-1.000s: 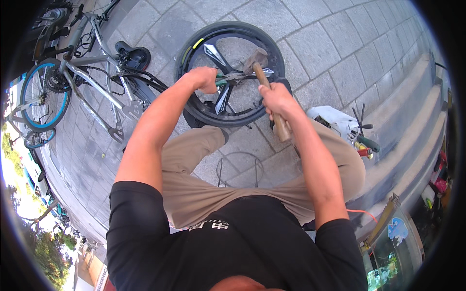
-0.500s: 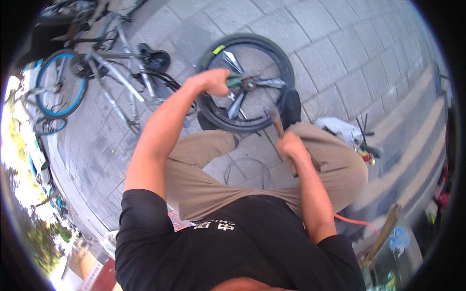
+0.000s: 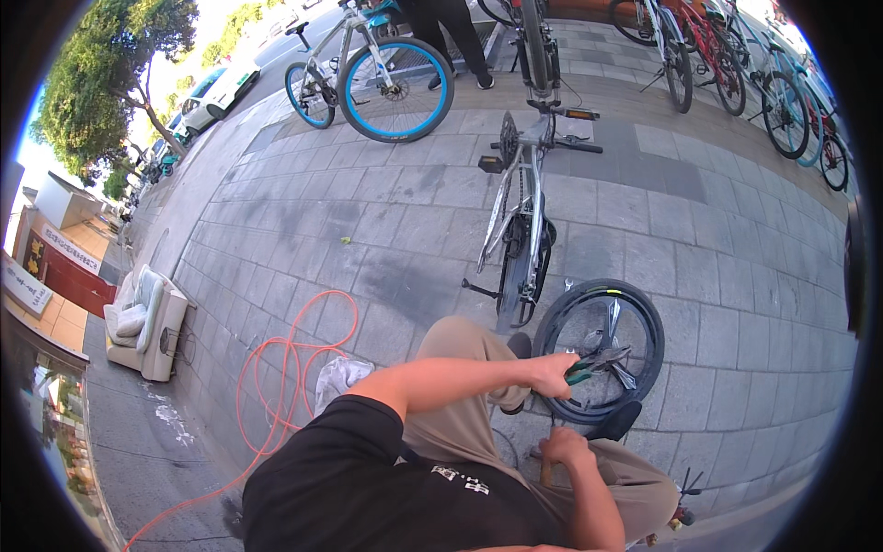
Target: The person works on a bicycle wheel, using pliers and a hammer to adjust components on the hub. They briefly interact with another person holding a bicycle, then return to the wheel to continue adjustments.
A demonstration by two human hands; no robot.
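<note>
A bicycle wheel with a black tyre and silver spokes lies flat on the paving in front of my feet. My left hand is closed round green-handled pliers, whose jaws reach over the wheel's hub and partly hide it. Lower down, beside my right knee, my right hand grips a hammer with a wooden handle. The hammer's head is hard to make out. My right shoe touches the tyre's near edge.
Ahead, a silver bicycle frame rests upside down. A blue-rimmed bicycle stands behind it near a person's legs. An orange hose loops at left by a pale cloth and armchair. Parked bicycles line the far right.
The view has swung up and left, showing the street. My left hand stays on the pliers at the hub. My right hand still holds the hammer, now turned differently in the grip.
</note>
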